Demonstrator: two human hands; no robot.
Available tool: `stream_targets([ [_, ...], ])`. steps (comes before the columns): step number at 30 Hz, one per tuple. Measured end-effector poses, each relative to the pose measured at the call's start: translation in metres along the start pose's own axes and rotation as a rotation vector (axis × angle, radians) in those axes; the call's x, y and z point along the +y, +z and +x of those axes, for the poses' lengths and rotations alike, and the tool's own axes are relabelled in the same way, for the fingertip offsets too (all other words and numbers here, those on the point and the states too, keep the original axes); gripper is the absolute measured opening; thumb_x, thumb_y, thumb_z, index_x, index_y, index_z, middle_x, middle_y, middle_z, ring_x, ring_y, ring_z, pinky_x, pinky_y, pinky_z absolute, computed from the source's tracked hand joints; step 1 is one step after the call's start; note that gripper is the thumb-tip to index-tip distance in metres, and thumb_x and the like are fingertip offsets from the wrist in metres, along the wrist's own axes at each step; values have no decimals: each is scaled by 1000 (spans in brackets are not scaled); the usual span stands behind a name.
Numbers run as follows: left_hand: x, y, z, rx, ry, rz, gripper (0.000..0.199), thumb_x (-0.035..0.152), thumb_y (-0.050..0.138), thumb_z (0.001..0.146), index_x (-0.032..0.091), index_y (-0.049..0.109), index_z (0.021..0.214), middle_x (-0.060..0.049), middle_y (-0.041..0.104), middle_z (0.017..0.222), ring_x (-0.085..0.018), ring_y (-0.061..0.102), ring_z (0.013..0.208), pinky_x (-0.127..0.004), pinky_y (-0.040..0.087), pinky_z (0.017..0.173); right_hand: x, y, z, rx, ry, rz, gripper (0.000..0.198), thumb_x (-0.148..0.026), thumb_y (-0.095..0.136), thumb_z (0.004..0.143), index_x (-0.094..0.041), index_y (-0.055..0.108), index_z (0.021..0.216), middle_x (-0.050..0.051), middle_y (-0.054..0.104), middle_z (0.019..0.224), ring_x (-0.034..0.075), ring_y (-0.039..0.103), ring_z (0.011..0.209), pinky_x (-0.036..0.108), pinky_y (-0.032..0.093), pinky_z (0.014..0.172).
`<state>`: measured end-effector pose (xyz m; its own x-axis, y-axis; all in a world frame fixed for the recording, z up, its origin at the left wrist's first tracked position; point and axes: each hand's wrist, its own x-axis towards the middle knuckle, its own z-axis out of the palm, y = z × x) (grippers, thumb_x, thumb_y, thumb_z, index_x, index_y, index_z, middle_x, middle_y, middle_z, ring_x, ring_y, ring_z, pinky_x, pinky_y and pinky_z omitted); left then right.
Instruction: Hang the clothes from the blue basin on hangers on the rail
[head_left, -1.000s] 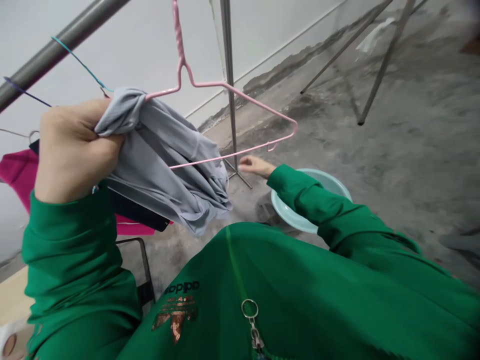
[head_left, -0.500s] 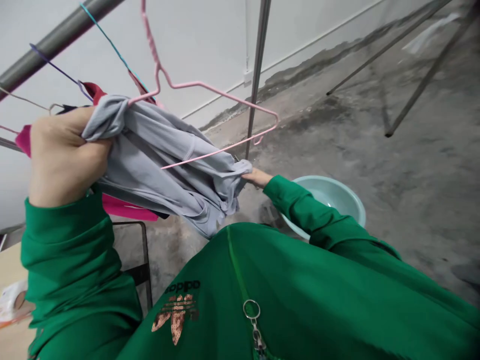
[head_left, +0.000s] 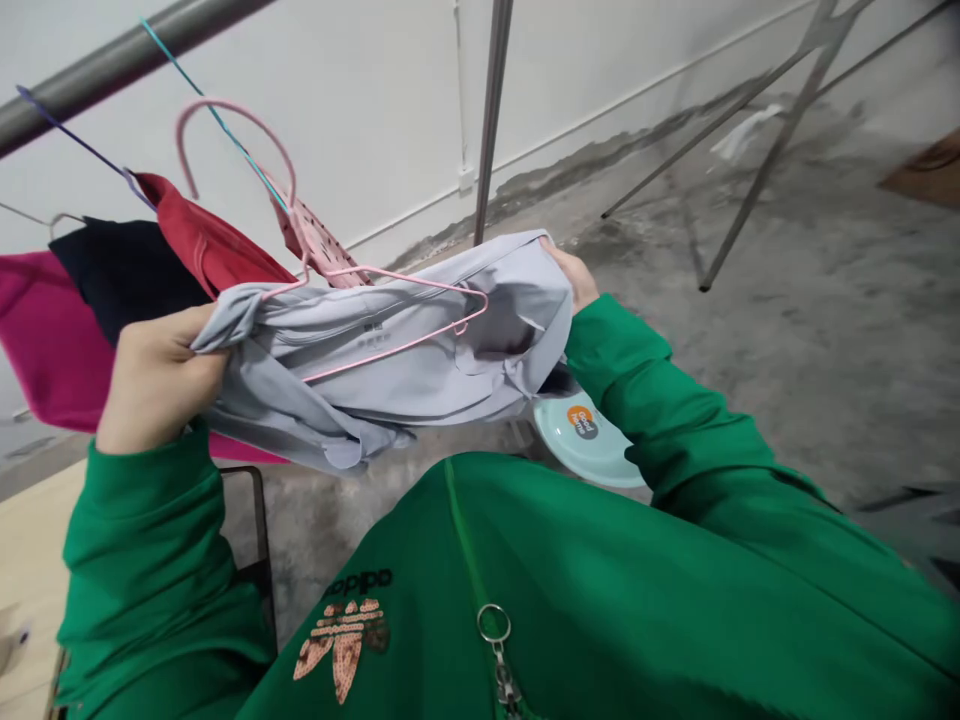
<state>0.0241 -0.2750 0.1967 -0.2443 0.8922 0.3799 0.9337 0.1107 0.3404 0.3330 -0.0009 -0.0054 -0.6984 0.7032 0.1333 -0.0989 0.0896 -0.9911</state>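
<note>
A light grey garment of thin cloth is stretched between my two hands, with small print showing on its inner side. My left hand is closed on its bunched left end, around one side of a pink hanger. The hanger's left arm runs into the cloth, while its right arm lies over the garment's opening. Its hook stands up unattached in front of the rail. At the right end, my right hand grips the garment's edge; its fingers are partly hidden behind the cloth.
A metal rail at upper left bears a red garment, a dark one and a magenta one on hangers. A pale green basin sits on the concrete floor below my right arm. A metal post stands ahead.
My right hand has risen and moved right, spreading the garment wider. The hanger has tipped, its hook dropping lower and its right end shifting left. My left hand has shifted slightly right and down.
</note>
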Motion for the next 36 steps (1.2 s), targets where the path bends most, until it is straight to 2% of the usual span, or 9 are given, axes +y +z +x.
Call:
stream_targets([
  [7, 4, 25, 1, 8, 189, 409, 30, 16, 43, 69, 20, 70, 84, 0, 60, 68, -15, 56, 67, -21, 33, 59, -35, 19, -7, 102, 111, 331, 47, -69, 52, 71, -28, 61, 93, 2, 71, 90, 25, 60, 102, 41, 48, 90],
  [12, 3, 40, 2, 96, 157, 506, 29, 17, 44, 71, 20, 69, 85, -3, 61, 69, -18, 57, 71, -25, 32, 59, -48, 55, -31, 222, 88, 425, 48, -64, 56, 73, -24, 60, 98, 5, 70, 93, 24, 62, 93, 40, 51, 87],
  [14, -2, 44, 2, 179, 130, 410, 28, 16, 44, 70, 19, 69, 82, -2, 59, 67, -17, 56, 69, -25, 35, 61, -47, 72, -49, -4, 60, 263, 45, -58, 60, 74, -22, 61, 100, 5, 69, 90, 23, 63, 87, 39, 52, 84],
  [17, -13, 45, -1, 279, 123, 212, 25, 15, 44, 70, 18, 67, 78, -1, 55, 65, -15, 54, 65, -24, 40, 64, -38, 90, -70, -516, -64, -184, 32, -39, 60, 78, -17, 64, 101, 7, 67, 91, 20, 62, 90, 34, 50, 87],
  [19, -18, 44, -5, 291, 119, 140, 21, 13, 44, 69, 19, 64, 74, 0, 53, 64, -15, 52, 64, -24, 41, 65, -29, 91, -72, -608, -187, -485, 25, -24, 49, 83, -16, 66, 99, 9, 66, 93, 18, 61, 89, 31, 49, 85],
  [24, -22, 45, -13, 291, 103, 49, 14, 12, 45, 65, 20, 56, 67, 2, 50, 61, -14, 48, 59, -25, 42, 62, -9, 67, -56, -6, -393, -967, 30, -10, 40, 75, -18, 66, 88, 10, 64, 93, 18, 60, 81, 28, 47, 70],
  [29, -25, 49, -13, 325, 122, -55, 16, 13, 48, 67, 20, 61, 72, 2, 54, 64, -14, 52, 61, -26, 44, 64, -22, 56, -42, 482, -412, -1107, 20, -19, 48, 75, -21, 65, 87, 8, 61, 98, 21, 58, 87, 32, 46, 74],
  [32, -23, 51, -10, 341, 152, -75, 11, 12, 48, 67, 18, 57, 66, 3, 52, 61, -12, 49, 58, -24, 42, 60, -42, 59, -33, 573, -509, -1141, 19, -26, 51, 79, -22, 65, 92, 8, 60, 104, 26, 54, 100, 42, 42, 90],
  [36, -17, 58, -7, 309, 259, -102, 14, 6, 47, 67, 17, 50, 59, 3, 45, 57, -9, 43, 55, -23, 38, 56, -72, 66, -19, 381, -688, -1265, 25, -26, 46, 86, -22, 65, 102, 9, 60, 113, 25, 52, 107, 43, 39, 95],
])
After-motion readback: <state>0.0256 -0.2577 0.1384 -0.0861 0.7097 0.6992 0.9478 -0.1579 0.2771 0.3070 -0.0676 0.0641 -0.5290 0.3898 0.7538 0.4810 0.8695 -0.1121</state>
